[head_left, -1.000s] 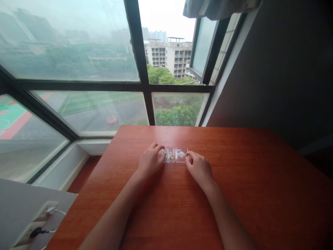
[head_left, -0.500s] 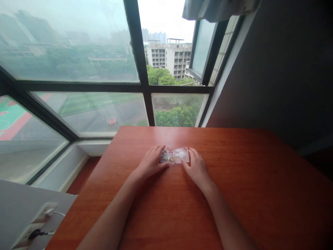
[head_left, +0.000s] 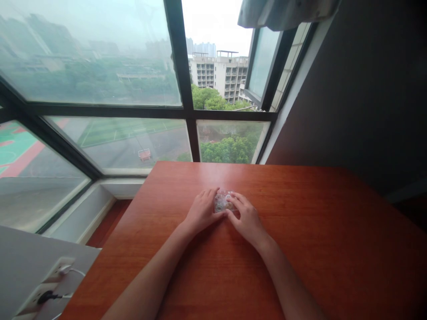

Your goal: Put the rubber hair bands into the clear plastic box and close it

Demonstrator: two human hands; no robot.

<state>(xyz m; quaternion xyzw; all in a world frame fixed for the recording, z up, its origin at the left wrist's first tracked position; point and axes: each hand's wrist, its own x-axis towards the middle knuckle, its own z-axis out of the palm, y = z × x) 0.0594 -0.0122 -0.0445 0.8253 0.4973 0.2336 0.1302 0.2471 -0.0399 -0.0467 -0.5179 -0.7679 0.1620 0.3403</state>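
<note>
Head-height, forward-down, table [head_left: 300, 231] seemingly near.

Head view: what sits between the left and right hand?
A small clear plastic case on the wooden table, touched by left hand and right hand; head view.

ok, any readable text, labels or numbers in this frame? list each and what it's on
None readable.
Clear plastic case between the left hand and right hand: no label shows.
Wall socket at lower left: any marking is too small to read.
Building outside the window: no sign legible.
</note>
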